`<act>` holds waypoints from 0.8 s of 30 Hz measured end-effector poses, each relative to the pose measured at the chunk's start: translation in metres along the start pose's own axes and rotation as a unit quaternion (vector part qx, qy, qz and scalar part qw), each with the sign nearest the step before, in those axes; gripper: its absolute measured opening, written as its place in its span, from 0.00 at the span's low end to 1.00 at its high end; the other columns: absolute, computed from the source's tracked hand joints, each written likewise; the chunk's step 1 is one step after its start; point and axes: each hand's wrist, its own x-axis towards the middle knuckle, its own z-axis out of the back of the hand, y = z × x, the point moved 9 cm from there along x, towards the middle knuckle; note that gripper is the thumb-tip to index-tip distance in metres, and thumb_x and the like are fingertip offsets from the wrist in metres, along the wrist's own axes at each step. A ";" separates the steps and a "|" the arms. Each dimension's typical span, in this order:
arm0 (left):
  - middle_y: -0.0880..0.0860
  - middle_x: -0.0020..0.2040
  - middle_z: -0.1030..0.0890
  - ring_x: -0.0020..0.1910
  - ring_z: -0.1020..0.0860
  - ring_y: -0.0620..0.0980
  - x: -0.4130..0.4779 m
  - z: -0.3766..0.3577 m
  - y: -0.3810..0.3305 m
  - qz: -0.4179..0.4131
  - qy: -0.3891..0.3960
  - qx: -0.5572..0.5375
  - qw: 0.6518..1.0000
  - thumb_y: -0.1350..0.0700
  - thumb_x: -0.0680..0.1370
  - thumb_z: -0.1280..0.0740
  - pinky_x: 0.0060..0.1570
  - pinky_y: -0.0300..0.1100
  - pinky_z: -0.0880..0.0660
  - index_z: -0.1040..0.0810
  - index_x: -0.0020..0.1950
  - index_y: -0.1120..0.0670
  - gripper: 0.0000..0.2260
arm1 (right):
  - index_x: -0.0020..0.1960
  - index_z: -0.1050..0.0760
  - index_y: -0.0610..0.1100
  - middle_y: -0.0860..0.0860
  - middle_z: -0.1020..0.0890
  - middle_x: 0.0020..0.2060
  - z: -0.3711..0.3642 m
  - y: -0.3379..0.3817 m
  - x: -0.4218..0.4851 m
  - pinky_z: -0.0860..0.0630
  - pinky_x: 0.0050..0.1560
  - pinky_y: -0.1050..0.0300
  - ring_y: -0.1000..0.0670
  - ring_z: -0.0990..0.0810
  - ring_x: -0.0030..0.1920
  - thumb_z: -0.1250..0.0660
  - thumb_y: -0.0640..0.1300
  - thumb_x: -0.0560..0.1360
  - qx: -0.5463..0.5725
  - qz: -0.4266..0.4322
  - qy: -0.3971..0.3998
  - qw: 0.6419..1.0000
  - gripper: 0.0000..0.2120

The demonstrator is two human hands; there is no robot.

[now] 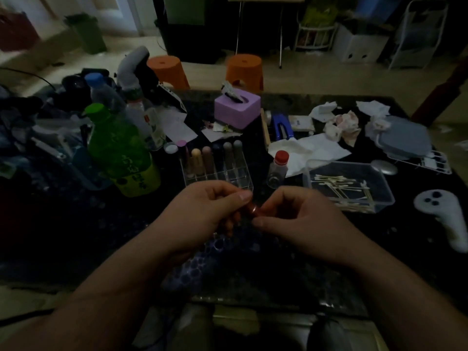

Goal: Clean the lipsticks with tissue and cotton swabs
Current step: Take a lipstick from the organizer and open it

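Both hands meet over the dark table near its front. My left hand [210,214] grips a red lipstick [252,211] with thumb on top and fingers curled under it. My right hand [301,221] pinches the same lipstick's right end between thumb and forefinger. Most of the tube is hidden by fingers. Behind the hands stands a clear lipstick rack [217,173] holding several lipsticks. A clear box of cotton swabs [349,186] sits to the right. White tissue [314,150] lies behind it, and a purple tissue box [236,110] stands farther back.
A green bottle [121,153] and other bottles crowd the left side. A small red-capped bottle [278,168] stands beside the rack. Crumpled stained tissues [347,122], a grey lid [405,138] and a white controller [445,214] lie at the right. Two orange stools [244,69] stand beyond the table.
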 end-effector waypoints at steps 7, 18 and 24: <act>0.51 0.31 0.19 0.28 0.25 0.45 0.024 0.013 0.019 0.017 -0.011 0.028 0.999 0.52 0.77 0.30 0.29 0.35 0.28 0.16 0.44 0.55 0.08 | 0.46 0.16 0.50 0.55 0.14 0.40 -0.026 -0.012 0.033 0.18 0.49 0.53 0.58 0.16 0.40 0.26 0.50 0.72 -0.071 -0.003 0.026 0.997 0.05; 0.53 0.45 0.14 0.41 0.17 0.50 0.031 0.038 0.011 -0.039 -0.037 -0.052 0.997 0.63 0.74 0.30 0.41 0.42 0.19 0.21 0.52 0.57 0.08 | 0.44 0.16 0.51 0.53 0.14 0.40 -0.008 -0.020 0.043 0.19 0.52 0.48 0.52 0.15 0.43 0.29 0.53 0.74 -0.041 -0.040 0.059 0.997 0.07; 0.57 0.46 0.14 0.47 0.15 0.53 0.025 0.031 0.014 -0.042 -0.026 -0.061 0.997 0.61 0.62 0.24 0.48 0.43 0.18 0.23 0.42 0.58 0.13 | 0.41 0.20 0.50 0.51 0.16 0.36 0.008 -0.023 0.035 0.20 0.41 0.55 0.54 0.17 0.38 0.24 0.48 0.70 -0.063 -0.008 -0.032 0.997 0.05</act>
